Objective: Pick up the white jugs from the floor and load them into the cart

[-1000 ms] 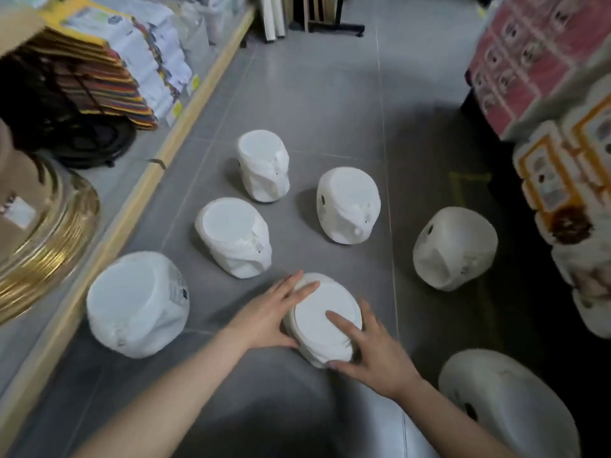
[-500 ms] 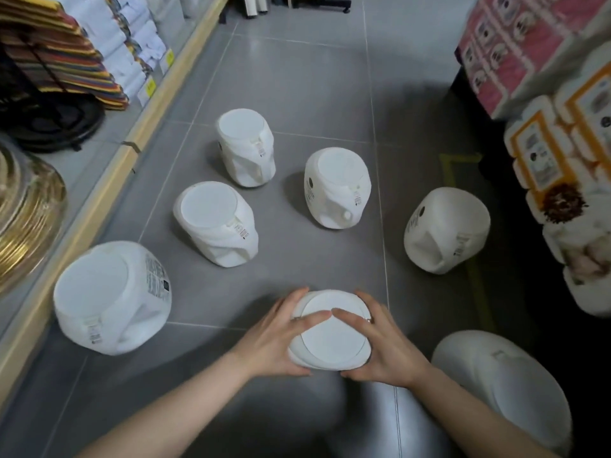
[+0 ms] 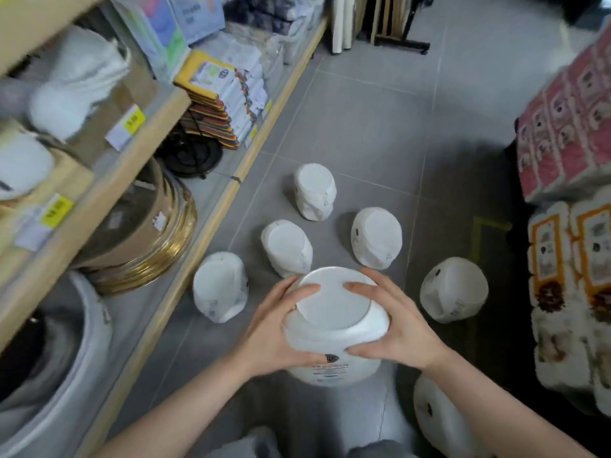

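Both hands are gripping one white jug (image 3: 334, 328) from opposite sides, its flat base turned up toward the camera. The left hand (image 3: 274, 328) is curling over the left wall with its thumb low near the label; the right hand (image 3: 401, 325) is wrapping the right wall, fingertips resting on the base rim. The jug is sitting above the grey tiled floor (image 3: 373, 127), between five other jugs lying ahead and one more (image 3: 439, 421) near the right forearm. A wooden shelf edge (image 3: 211, 223) is running along the left, stacked packages (image 3: 568, 133) are crowding the right, and open tile is stretching ahead down the aisle.
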Available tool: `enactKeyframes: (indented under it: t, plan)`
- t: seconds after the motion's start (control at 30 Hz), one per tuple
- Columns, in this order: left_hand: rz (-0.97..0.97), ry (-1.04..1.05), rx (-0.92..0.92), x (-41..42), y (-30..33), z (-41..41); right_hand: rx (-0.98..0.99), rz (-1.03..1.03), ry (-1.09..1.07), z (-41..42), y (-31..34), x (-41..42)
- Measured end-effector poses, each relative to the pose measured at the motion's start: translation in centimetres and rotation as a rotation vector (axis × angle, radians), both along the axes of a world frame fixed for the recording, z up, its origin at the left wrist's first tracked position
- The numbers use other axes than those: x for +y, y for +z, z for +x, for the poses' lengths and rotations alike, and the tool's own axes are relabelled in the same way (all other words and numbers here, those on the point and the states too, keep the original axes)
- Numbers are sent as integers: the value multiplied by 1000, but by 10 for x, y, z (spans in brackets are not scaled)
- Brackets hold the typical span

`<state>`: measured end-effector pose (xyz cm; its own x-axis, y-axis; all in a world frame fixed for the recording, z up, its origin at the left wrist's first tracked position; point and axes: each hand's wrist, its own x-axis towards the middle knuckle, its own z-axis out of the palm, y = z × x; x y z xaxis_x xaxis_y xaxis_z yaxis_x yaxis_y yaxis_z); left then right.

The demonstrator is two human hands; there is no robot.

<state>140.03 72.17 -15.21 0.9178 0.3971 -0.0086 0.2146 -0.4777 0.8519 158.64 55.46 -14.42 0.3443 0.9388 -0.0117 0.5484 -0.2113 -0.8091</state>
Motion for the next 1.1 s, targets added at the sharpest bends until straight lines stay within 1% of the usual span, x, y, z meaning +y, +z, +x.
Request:
enactKeyframes:
  t: [0.13, 0.3, 0.4, 0.47, 0.6, 0.77, 0.83, 1.1]
  plan:
    - [-108, 173, -51, 7, 119, -26, 95, 55, 27, -15, 118, 40]
    - [-220, 393, -107, 2, 262, -65, 160, 32, 86, -46, 263, 68]
    - [-275, 544, -112, -7, 335, -88, 179, -8, 110, -68, 334, 76]
    - [-322, 632, -119, -18, 371, -104, 200, -20, 120, -82, 368, 78]
    - [-374, 834, -174, -53, 422, -140, 256, -33, 214, -114, 416, 79]
    - [-376, 1070, -221, -106, 458, -202, 278, -41, 407, -179, 454, 69]
    - [-357, 1126, -209, -125, 466, -223, 290, -34, 473, -202, 460, 64]
    - [-253, 1520, -302, -243, 488, -348, 297, -57, 895, -355, 489, 24]
